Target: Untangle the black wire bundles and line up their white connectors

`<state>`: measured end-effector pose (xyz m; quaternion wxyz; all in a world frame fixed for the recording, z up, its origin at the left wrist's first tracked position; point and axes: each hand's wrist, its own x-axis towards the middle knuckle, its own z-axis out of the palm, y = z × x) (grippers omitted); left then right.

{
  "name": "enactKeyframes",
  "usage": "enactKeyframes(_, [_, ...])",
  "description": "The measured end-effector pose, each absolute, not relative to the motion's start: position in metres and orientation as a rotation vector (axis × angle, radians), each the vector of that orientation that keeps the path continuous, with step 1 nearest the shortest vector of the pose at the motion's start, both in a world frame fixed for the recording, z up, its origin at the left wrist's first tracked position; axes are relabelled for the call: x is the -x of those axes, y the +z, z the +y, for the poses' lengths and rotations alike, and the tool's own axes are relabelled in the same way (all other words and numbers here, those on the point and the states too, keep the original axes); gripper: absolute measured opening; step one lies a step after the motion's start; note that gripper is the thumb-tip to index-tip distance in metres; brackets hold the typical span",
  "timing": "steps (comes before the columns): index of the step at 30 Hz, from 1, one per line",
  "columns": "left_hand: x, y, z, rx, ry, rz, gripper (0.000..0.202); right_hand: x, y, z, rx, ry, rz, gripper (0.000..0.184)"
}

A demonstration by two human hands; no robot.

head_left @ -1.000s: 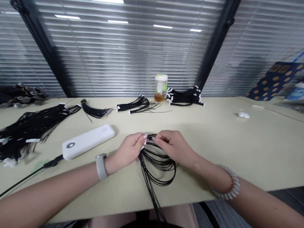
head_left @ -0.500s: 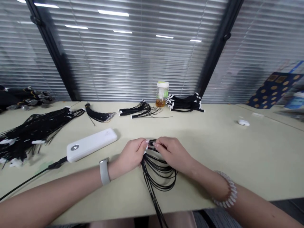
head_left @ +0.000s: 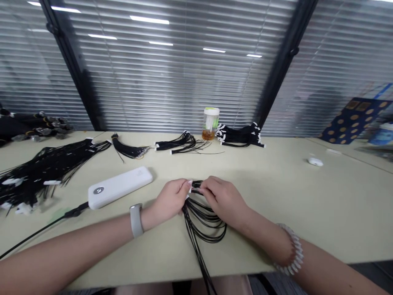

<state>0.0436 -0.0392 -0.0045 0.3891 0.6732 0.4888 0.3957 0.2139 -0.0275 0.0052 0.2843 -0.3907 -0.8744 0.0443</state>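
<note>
While my left fingers (head_left: 185, 188) grip a white connector (head_left: 190, 189), black wires (head_left: 203, 212) run rightward — to my right fingers (head_left: 206, 189), pinching them (close by).

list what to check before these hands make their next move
1. Left hand gripping the looped black wires by the white piece: ok.
2. Right hand closed on the wires' upper part: ok.
3. Individual wire ends between the hands sorted: cannot tell, too small and partly hidden.
4. Wires wholly on the table: not ok, some run past its near edge.
5. White power bank apart from the wires: ok.
</note>
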Motion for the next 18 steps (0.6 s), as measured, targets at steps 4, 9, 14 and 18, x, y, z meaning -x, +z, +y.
enactKeyframes(4, [-0.043, -0.003, -0.039, -1.802, 1.017, 1.248, 0.035, -0.213, 0.003, -0.028, 1.044, 0.079, -2.348, 0.018])
enactKeyframes(9, [-0.044, -0.004, -0.038, -1.963, 1.014, 1.273, 0.034, -0.209, 0.002, -0.030, 1.065, 0.072, -2.341, 0.020])
enactKeyframes(14, [-0.044, -0.001, -0.042, -2.309, 0.920, 1.424, 0.032, -0.211, 0.009, -0.031, 1.019, 0.025, -2.263, 0.011])
enactKeyframes(18, [-0.040, -0.003, -0.045, -2.636, 0.667, 1.490, 0.029, -0.211, 0.019, -0.042, 0.668, -0.149, -2.125, 0.021])
